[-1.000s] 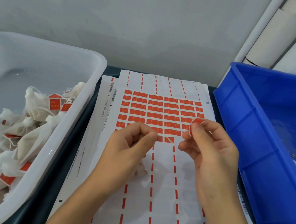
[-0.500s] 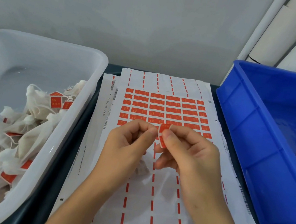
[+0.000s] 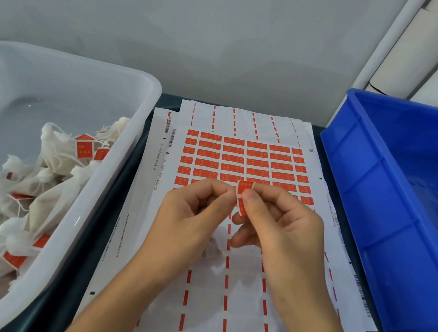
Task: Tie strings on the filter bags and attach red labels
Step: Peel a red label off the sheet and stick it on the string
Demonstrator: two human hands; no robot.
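Note:
My right hand [image 3: 279, 229] pinches a small red label [image 3: 242, 196] between thumb and forefinger; the label is bent around the fingertip. My left hand [image 3: 190, 218] is closed, its thumb and forefinger pinched against the label's left edge. What it pinches is too thin to see. A white filter bag [image 3: 212, 250] lies under both hands, mostly hidden. Both hands hover over the label sheet [image 3: 243, 164], whose upper rows still carry red labels.
A white tub [image 3: 131, 135] on the left holds several tied filter bags with red labels [image 3: 39, 181]. A blue crate [image 3: 393, 209] stands on the right. Sheets with empty label rows [image 3: 217, 322] cover the table's middle. White pipes [image 3: 428, 49] lean at the back right.
My right hand moved left with the red label until it met my left hand. In the last half second the hands have stayed together almost still.

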